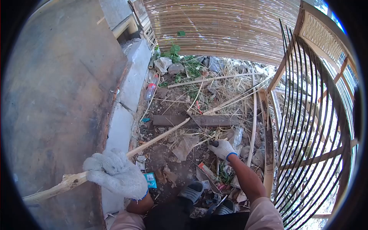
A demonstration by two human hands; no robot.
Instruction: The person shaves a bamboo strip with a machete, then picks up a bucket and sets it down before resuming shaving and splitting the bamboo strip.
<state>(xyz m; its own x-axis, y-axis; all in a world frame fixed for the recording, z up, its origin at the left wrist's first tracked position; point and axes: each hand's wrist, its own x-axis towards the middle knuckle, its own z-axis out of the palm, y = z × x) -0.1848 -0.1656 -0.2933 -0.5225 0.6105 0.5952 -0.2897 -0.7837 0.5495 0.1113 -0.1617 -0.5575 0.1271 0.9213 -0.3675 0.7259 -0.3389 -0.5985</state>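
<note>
My left hand (pixel 117 172), in a white knitted glove, is closed around a pale wooden stick (pixel 157 138). The stick slants from the lower left, over the concrete edge, up to the middle of the ground. My right hand (pixel 223 149), gloved too with a blue cuff, reaches down to the littered ground with its fingers curled. A small dark patch shows at its fingertips, beside thin dry straw and strips (pixel 205 140); what it holds, if anything, I cannot make out. A crumpled clear plastic piece (pixel 236 136) lies just beyond that hand.
A brown board (pixel 199 120) lies across the dirt. On the left is a concrete ledge (pixel 119 134) beside a large flat panel (pixel 57 103). A slatted frame (pixel 306 126) stands at right, a bamboo screen (pixel 222 30) behind. A plastic bottle (pixel 150 90) and sandals (pixel 191 191) are also here.
</note>
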